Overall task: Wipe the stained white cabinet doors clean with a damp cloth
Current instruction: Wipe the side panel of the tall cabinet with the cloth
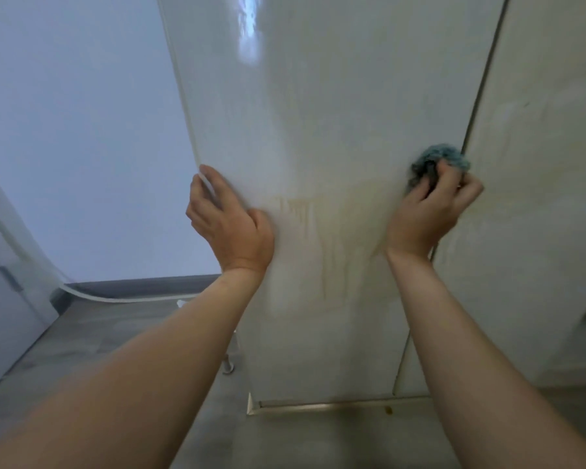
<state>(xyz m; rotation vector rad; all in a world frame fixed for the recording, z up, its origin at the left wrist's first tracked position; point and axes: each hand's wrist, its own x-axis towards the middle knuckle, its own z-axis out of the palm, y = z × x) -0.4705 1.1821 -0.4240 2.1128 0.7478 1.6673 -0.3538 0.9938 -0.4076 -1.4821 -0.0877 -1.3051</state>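
So the right hand (432, 211) grips a crumpled blue cloth (437, 164) at the glossy white cabinet door (318, 113)'s right edge; yellowish drip stains (305, 231) run vertically just left, while the left hand (229, 220) curls round its left edge.

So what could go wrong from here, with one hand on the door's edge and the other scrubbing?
The brownish drip stains sit between the hands, while the cloth in the right hand works at the door's right edge, so they might be missed. The left hand curls around the cabinet door edge; if that grip slips, the door could swing. A wet cloth may also spread the stains.
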